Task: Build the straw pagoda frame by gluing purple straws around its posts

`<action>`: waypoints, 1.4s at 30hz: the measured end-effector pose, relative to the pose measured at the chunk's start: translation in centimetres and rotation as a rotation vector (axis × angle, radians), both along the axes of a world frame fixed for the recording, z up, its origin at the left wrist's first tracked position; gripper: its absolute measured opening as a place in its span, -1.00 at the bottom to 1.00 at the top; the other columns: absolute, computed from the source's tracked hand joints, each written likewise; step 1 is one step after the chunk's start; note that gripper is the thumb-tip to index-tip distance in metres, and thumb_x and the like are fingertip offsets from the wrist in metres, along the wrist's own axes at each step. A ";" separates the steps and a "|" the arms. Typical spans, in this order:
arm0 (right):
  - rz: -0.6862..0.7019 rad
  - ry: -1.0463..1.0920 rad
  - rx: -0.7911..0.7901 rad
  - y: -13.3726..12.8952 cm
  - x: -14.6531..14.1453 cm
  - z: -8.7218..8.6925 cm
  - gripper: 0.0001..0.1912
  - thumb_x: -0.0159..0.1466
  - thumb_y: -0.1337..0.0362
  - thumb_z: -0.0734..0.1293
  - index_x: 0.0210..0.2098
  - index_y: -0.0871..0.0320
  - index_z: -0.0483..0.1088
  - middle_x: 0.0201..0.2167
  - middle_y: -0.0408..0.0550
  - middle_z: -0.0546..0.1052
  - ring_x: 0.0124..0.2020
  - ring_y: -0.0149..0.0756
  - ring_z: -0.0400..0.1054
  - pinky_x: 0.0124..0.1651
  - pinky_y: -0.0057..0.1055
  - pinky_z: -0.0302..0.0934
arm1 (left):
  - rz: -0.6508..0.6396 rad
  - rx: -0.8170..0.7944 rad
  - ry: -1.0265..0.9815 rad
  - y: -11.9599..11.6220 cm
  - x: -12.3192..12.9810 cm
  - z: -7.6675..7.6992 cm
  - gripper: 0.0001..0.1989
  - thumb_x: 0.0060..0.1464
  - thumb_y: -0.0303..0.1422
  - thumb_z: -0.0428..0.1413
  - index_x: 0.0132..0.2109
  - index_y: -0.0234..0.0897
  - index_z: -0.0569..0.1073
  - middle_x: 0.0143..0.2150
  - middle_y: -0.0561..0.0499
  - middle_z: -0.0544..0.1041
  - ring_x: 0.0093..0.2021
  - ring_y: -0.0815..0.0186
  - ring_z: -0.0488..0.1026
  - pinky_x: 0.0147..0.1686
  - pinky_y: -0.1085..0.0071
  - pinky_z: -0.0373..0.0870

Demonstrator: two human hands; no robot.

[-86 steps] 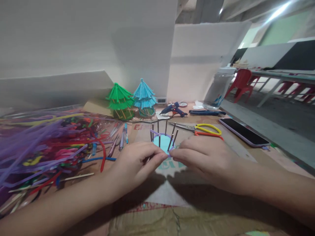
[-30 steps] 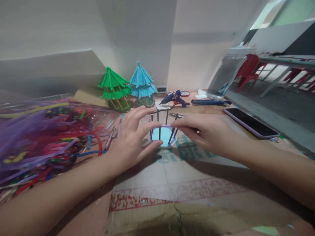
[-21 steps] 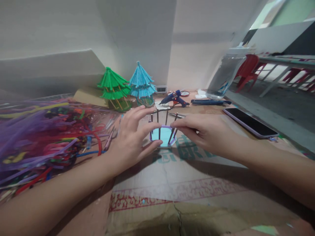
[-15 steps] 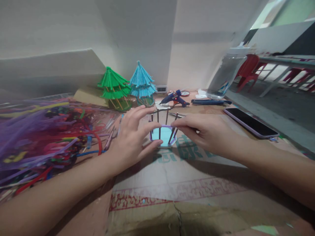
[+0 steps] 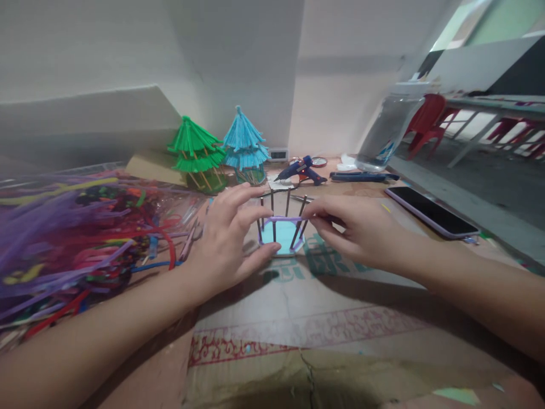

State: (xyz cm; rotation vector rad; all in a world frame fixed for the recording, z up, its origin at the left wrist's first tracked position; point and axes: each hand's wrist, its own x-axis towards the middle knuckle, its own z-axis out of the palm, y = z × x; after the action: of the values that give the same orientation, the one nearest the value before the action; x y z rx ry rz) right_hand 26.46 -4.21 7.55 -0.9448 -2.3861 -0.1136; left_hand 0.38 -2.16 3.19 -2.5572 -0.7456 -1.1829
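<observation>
A small model has a light blue base (image 5: 279, 236) edged in purple, with several dark brown sticks (image 5: 275, 232) standing up from it. My left hand (image 5: 232, 233) is spread at its left side. Its thumb lies at the front edge of the base, and its index fingertip is by the left sticks, near one end of a purple pipe cleaner (image 5: 287, 218). That strip runs level across the sticks, above the base. On the right, my right hand (image 5: 355, 227) pinches the strip's other end between thumb and index finger, beside the right sticks.
Behind stand a green model pavilion (image 5: 198, 145) and a blue one (image 5: 244, 139). A blue glue gun (image 5: 302, 168) with a red light, a utility knife (image 5: 364, 177), a clear jar (image 5: 389, 128) and a phone (image 5: 430, 211) are to the right. Colourful pipe cleaners (image 5: 85, 238) pile up left.
My right fingertips have shifted slightly right, and my left index fingertip slightly left. More of the purple pipe cleaner shows between them. The model stands in the same place.
</observation>
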 end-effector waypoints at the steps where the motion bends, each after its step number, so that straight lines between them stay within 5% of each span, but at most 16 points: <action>1: -0.006 -0.006 -0.004 0.0 0.0 0.1 -0.81 0.30 0.41 0.23 -0.17 0.18 0.47 -0.38 -0.09 0.59 -0.48 -0.41 0.34 -0.38 -0.46 0.13 | 0.003 0.000 0.010 0.0 0.0 -0.1 -0.51 0.18 -0.25 0.24 0.17 -0.13 0.25 0.29 -0.21 0.30 0.37 -0.03 0.20 0.34 -0.14 0.17; 25: -0.038 -0.049 0.040 -0.1 0.0 0.3 -0.81 0.29 0.40 0.24 -0.20 0.18 0.50 -0.42 -0.11 0.57 -0.48 -0.40 0.33 -0.39 -0.45 0.11 | 0.031 -0.020 0.079 0.2 -0.1 -0.3 -0.59 0.17 -0.26 0.23 0.12 -0.15 0.34 0.30 -0.23 0.27 0.38 -0.11 0.16 0.34 -0.23 0.12; 31: -0.050 -0.038 0.035 -0.2 0.0 0.4 -0.80 0.30 0.40 0.23 -0.18 0.15 0.49 -0.40 -0.12 0.58 -0.49 -0.40 0.33 -0.39 -0.45 0.12 | -0.020 -0.029 -0.021 0.3 0.0 -0.2 -0.49 0.15 -0.28 0.24 0.18 -0.12 0.23 0.27 -0.20 0.32 0.36 -0.01 0.22 0.33 -0.14 0.18; 34: -0.059 -0.041 0.015 -0.2 0.0 0.5 -0.80 0.30 0.38 0.23 -0.18 0.15 0.48 -0.44 -0.13 0.56 -0.55 -0.42 0.27 -0.44 -0.45 0.09 | -0.047 -0.029 -0.104 0.3 -0.1 -0.1 -0.50 0.11 -0.29 0.26 0.13 -0.13 0.24 0.18 -0.15 0.39 0.25 0.04 0.33 0.24 -0.06 0.30; 38: -0.084 -0.059 -0.002 -0.3 -0.1 0.6 -0.81 0.30 0.37 0.24 -0.18 0.15 0.48 -0.46 -0.13 0.54 -0.55 -0.41 0.25 -0.44 -0.44 0.07 | -0.020 -0.124 -0.289 0.5 -0.5 0.3 -0.84 0.20 -0.31 0.17 -0.18 -0.16 0.30 -0.18 0.01 0.45 -0.10 0.21 0.46 -0.03 0.15 0.44; 42: -0.073 -0.065 0.009 -0.3 -0.1 0.7 -0.80 0.29 0.38 0.24 -0.18 0.18 0.49 -0.47 -0.13 0.53 -0.56 -0.42 0.23 -0.45 -0.44 0.05 | 0.058 -0.254 -0.384 0.9 -1.0 1.3 -0.79 0.19 -0.23 0.25 -0.31 -0.18 0.39 -0.34 0.10 0.51 -0.28 0.30 0.50 -0.17 0.26 0.45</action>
State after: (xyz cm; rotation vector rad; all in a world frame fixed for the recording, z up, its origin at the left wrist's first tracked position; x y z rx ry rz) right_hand 26.39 -4.48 8.23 -1.0385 -2.4085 -0.1850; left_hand -0.64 -1.27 4.45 -2.5041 -1.1085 -1.6819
